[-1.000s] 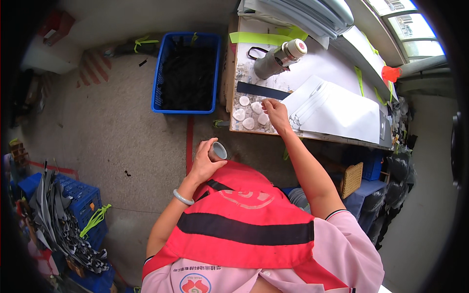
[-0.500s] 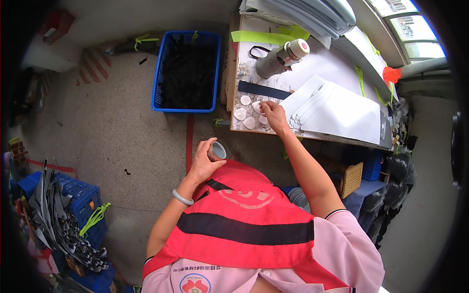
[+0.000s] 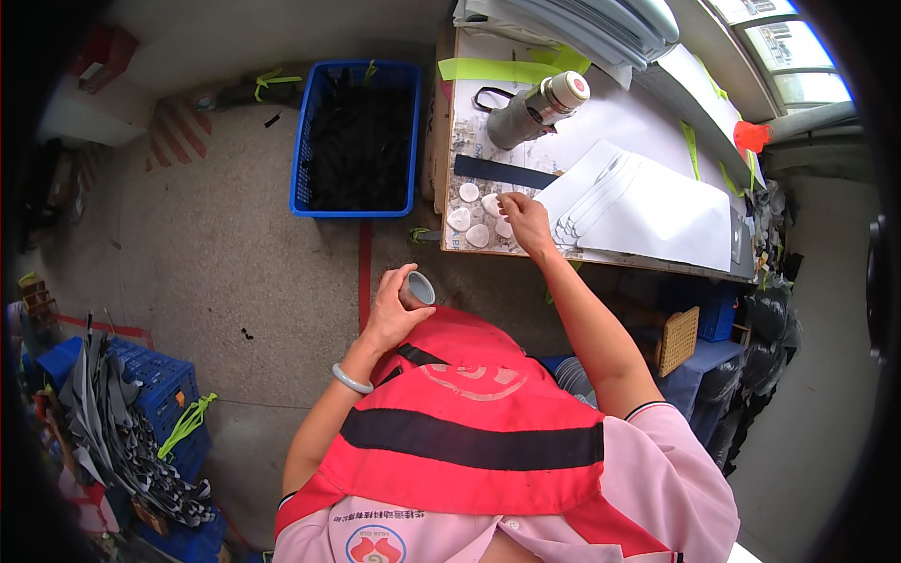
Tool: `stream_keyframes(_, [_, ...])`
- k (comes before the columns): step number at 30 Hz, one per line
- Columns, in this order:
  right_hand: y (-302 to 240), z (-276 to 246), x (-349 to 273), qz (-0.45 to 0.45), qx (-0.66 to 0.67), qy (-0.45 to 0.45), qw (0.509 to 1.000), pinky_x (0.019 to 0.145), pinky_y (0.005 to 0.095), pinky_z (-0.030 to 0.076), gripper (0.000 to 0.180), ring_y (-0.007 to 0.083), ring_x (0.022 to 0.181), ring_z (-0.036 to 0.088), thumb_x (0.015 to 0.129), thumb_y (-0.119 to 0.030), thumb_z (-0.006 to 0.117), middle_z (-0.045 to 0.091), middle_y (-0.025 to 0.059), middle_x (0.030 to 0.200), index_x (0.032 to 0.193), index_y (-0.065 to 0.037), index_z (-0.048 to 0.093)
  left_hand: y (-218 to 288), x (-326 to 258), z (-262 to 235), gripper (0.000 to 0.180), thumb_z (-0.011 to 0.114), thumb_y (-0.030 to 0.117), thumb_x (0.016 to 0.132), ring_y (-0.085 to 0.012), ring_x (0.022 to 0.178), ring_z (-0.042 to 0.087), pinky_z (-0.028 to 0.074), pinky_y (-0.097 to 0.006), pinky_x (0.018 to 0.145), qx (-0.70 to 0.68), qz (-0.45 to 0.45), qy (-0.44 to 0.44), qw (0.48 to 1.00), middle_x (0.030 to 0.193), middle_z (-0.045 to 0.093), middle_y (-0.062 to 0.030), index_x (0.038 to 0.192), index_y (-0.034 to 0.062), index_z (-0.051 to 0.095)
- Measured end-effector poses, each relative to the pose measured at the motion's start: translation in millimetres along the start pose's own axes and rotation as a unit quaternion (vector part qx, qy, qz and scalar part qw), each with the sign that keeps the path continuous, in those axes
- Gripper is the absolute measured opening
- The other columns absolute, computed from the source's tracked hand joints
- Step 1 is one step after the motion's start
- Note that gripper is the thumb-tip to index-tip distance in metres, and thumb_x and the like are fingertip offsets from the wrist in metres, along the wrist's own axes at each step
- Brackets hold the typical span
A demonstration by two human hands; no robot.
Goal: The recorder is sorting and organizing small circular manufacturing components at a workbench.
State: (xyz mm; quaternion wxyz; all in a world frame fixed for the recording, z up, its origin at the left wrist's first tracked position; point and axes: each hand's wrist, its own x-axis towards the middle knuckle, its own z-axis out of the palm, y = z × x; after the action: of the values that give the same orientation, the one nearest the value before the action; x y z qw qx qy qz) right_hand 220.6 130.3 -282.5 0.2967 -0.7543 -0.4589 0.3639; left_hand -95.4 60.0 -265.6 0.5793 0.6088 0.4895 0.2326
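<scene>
My left hand [image 3: 389, 310] is closed round a small grey cup [image 3: 419, 290], held in front of the red apron with its mouth facing up. My right hand [image 3: 527, 225] is over the table's near left corner, fingers drawn together. Its fingertips meet the edge of a white, roundish flat piece [image 3: 490, 205]; whether they pinch it or anything else is hidden. Several similar pale pieces [image 3: 459, 220] lie around it on the worn tabletop. Beyond them is a dark strip [image 3: 505, 173], and a grey vacuum flask [image 3: 517, 122] with a steel-rimmed lid stands behind that.
White sheets [image 3: 657, 211] cover the table right of my hand. Grey folded material [image 3: 601, 28] is stacked at the back. A blue crate [image 3: 414, 141] of black pieces stands on the floor left of the table. Another blue crate [image 3: 169, 380] with grey strips is at lower left.
The view has shifted very slightly. Both hands stay almost where they were, the left still round the cup, the right still at the white pieces.
</scene>
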Motion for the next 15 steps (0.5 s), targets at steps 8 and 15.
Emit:
stream_keyframes(8, [-3,-16,-18,0.033,0.027,-0.007,0.999,0.076,0.0313,0.053,0.031,0.0165,0.080,0.069,0.099,-0.022,0.060,0.075,0.0131,0.091,0.111,0.004,0.072,0,3,0,0.078,0.088,0.012,0.069,-0.0315,0.121,0.055,0.045,-0.038,0.104,0.003,0.000,-0.002,1.000,0.128,0.053,-0.0146,0.137,0.0051,0.051])
stream_keyframes(15, [7,-23,-36,0.035,0.004,-0.019,0.999,0.075,0.0319,0.053,0.031,0.0170,0.078,0.069,0.099,-0.023,0.060,0.075,0.0134,0.089,0.109,0.004,0.072,1,4,0,0.077,0.088,0.012,0.069,-0.0315,0.121,0.055,0.045,-0.038,0.104,0.010,0.002,-0.005,1.000,0.127,0.054,-0.0146,0.137,0.0053,0.051])
